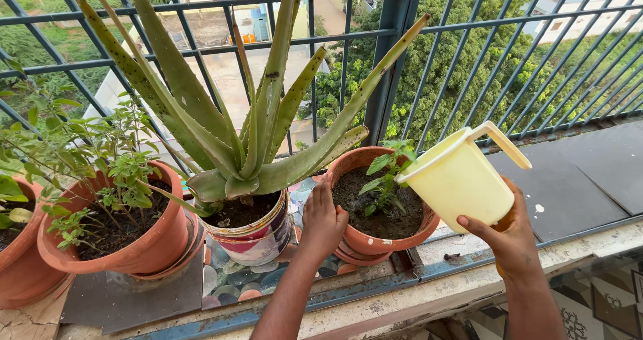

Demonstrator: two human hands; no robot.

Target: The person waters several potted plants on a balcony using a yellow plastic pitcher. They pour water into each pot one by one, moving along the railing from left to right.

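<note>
The right hand grips a pale yellow mug from below and behind, fingers wrapped around its base; the mug tilts toward the left, its mouth leaning over the rim of a small terracotta pot. Its handle points up and to the right. No water shows at the lip.

The left hand rests against the left rim of that same pot, fingers curled loosely over the edge and touching the dark soil. It holds nothing else. A small green seedling with a few broad leaves stands in the middle of the pot, just under the mug's mouth.

Just left of the left hand sits a painted tin holding a large aloe, whose long spotted leaves fan upward and one reaches over the small pot. Further left is a bigger terracotta pot with a leafy herb, and another terracotta pot is cut off at the left edge.

All the pots stand on a balcony ledge, partly paved with pebbles beneath the tin. To the right of the mug lie dark slabs. A blue-grey railing rises behind everything, with treetops and buildings far below.
</note>
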